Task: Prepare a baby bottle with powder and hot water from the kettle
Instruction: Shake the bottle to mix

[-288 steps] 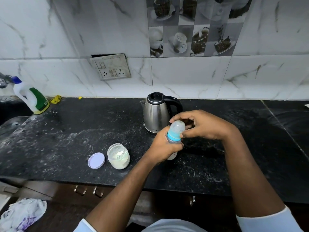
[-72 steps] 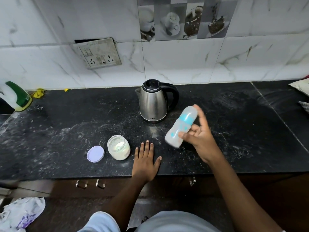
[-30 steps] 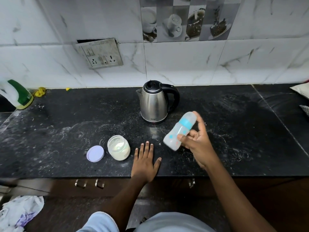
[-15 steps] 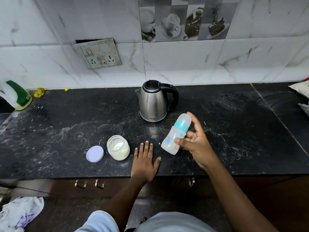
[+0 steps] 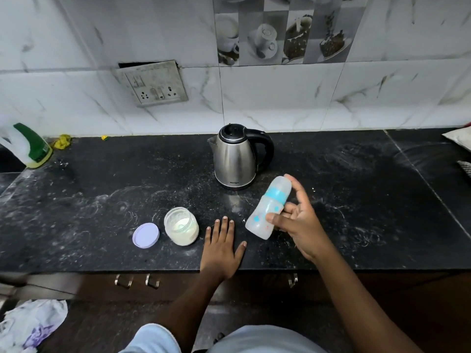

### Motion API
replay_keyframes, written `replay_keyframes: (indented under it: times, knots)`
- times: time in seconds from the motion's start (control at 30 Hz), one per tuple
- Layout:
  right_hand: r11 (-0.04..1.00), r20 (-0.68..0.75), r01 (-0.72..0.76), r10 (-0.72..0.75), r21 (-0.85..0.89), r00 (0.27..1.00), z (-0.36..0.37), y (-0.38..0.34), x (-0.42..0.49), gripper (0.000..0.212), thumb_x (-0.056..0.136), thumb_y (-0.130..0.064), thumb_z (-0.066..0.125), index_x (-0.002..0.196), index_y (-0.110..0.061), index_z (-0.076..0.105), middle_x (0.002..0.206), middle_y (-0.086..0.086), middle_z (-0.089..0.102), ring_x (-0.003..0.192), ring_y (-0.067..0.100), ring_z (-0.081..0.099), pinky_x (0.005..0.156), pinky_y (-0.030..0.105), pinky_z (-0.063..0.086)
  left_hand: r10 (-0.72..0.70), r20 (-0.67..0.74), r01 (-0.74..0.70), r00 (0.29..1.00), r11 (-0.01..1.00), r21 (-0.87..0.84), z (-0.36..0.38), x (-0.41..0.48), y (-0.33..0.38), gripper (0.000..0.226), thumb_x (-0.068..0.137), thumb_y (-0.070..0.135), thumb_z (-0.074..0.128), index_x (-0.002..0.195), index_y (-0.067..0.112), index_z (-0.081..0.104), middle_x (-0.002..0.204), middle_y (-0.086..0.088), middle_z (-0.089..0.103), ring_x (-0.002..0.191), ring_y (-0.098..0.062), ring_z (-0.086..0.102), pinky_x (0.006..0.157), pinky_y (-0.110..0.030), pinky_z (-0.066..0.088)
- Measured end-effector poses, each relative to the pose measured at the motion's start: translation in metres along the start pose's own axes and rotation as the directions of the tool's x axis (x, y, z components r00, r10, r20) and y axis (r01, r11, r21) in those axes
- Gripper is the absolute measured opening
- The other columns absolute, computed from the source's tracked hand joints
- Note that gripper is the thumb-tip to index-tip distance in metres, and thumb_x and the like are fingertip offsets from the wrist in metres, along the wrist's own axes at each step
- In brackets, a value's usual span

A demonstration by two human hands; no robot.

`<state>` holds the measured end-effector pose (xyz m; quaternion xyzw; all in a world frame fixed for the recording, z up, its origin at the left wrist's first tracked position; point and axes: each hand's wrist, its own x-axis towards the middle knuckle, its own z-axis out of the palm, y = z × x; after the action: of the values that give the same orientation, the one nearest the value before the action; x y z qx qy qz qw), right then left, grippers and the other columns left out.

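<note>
Above the tabletop (image 5: 102,189), near-right of the kettle (image 5: 235,159), our right hand (image 5: 300,225) curls its fingers (image 5: 298,192) round the capped bottle (image 5: 270,207), tilted, probably for shaking; our left hand (image 5: 220,248) rests flat, holding nothing, likely bracing us.

Item 1, my left hand (image 5: 221,247): flat, palm down on counter (image 5: 102,200), fingers straight toward 12 o'clock, thumb splayed toward 2. Item 2, my right hand (image 5: 298,225): thumb and curled fingers grip bottle (image 5: 267,207), index finger stretched toward 11; forearm enters from 5 o'clock.
</note>
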<state>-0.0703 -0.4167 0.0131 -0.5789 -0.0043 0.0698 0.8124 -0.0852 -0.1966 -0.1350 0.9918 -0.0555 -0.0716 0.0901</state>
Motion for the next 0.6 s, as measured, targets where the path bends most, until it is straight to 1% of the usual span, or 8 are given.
replay_keyframes:
  times: [0.1,0.13,0.23,0.27,0.37,0.4,0.5,0.6]
  knots:
    - [0.998,-0.139,0.039,-0.032,0.052,0.990,-0.003,-0.001,0.002,0.098,0.080,0.004,0.084,0.149,-0.051,0.041,0.125,0.014,0.074,0.114,0.029,0.073,0.087,0.047,0.063,-0.002,0.000,0.002,1.000,1.000,-0.001,0.000,0.000,0.000,0.080,0.107,0.065,0.017,0.170,0.018,-0.001,0.178,-0.004,-0.009,0.164,-0.024,-0.013,0.132,-0.047,-0.008]
    - [0.998,-0.144,0.045,-0.038,0.049,0.989,-0.005,-0.001,0.003,0.097,0.082,0.006,0.082,0.149,-0.051,0.041,0.125,0.013,0.075,0.114,0.029,0.073,0.086,0.047,0.063,-0.002,-0.002,0.002,1.000,1.000,-0.003,0.001,0.000,0.000,0.080,0.107,0.065,0.017,0.170,0.018,-0.001,0.178,-0.004,-0.009,0.164,-0.024,-0.013,0.132,-0.047,-0.008]
    - [1.000,0.023,-0.001,0.002,-0.029,1.000,-0.006,-0.003,0.001,0.102,0.078,0.006,0.084,0.152,-0.048,0.040,0.126,0.018,0.074,0.112,0.028,0.074,0.085,0.042,0.063,-0.002,-0.006,0.002,1.000,1.000,-0.005,0.001,0.000,0.000,0.080,0.107,0.065,0.018,0.170,0.018,-0.001,0.178,-0.004,-0.009,0.164,-0.024,-0.013,0.132,-0.047,-0.009]
    - [1.000,0.010,-0.001,0.001,-0.022,1.000,-0.006,-0.003,0.001,0.103,0.077,0.004,0.086,0.152,-0.048,0.040,0.126,0.018,0.074,0.113,0.029,0.074,0.086,0.043,0.063,-0.002,-0.008,0.002,1.000,1.000,-0.005,0.001,0.000,0.000,0.080,0.107,0.065,0.018,0.170,0.018,-0.001,0.178,-0.004,-0.009,0.164,-0.024,-0.013,0.132,-0.047,-0.009]
    - [0.998,-0.153,0.042,-0.034,0.049,0.988,-0.009,-0.003,0.002,0.097,0.083,0.005,0.079,0.153,-0.049,0.037,0.127,0.016,0.074,0.114,0.029,0.073,0.090,0.050,0.062,-0.003,-0.009,0.003,1.000,1.000,-0.006,0.002,0.000,0.000,0.080,0.107,0.065,0.017,0.170,0.019,-0.001,0.178,-0.004,-0.009,0.164,-0.024,-0.013,0.132,-0.047,-0.009]
    - [0.999,-0.135,0.032,-0.027,0.039,0.990,-0.009,-0.003,0.002,0.097,0.084,0.007,0.078,0.153,-0.048,0.037,0.127,0.017,0.073,0.113,0.028,0.073,0.090,0.050,0.062,-0.004,-0.008,0.004,1.000,1.000,-0.005,0.002,0.000,0.000,0.080,0.107,0.065,0.018,0.170,0.019,-0.001,0.178,-0.004,-0.009,0.164,-0.024,-0.013,0.132,-0.047,-0.008]
    - [1.000,0.012,-0.018,0.018,-0.016,1.000,-0.009,-0.003,0.000,0.102,0.078,0.005,0.084,0.154,-0.046,0.038,0.126,0.021,0.073,0.112,0.028,0.073,0.086,0.044,0.063,-0.005,-0.010,0.005,1.000,1.000,-0.005,0.001,0.000,0.000,0.080,0.107,0.065,0.018,0.170,0.019,0.000,0.178,-0.004,-0.009,0.164,-0.024,-0.013,0.132,-0.047,-0.008]
    - [0.999,-0.139,0.027,-0.021,0.042,0.990,-0.010,-0.002,0.001,0.098,0.081,0.000,0.083,0.152,-0.051,0.038,0.126,0.015,0.074,0.115,0.029,0.073,0.089,0.048,0.062,-0.003,-0.015,0.002,1.000,1.000,-0.022,0.001,0.000,0.000,0.080,0.107,0.065,0.019,0.170,0.019,0.001,0.178,-0.004,-0.008,0.164,-0.024,-0.013,0.132,-0.047,-0.009]
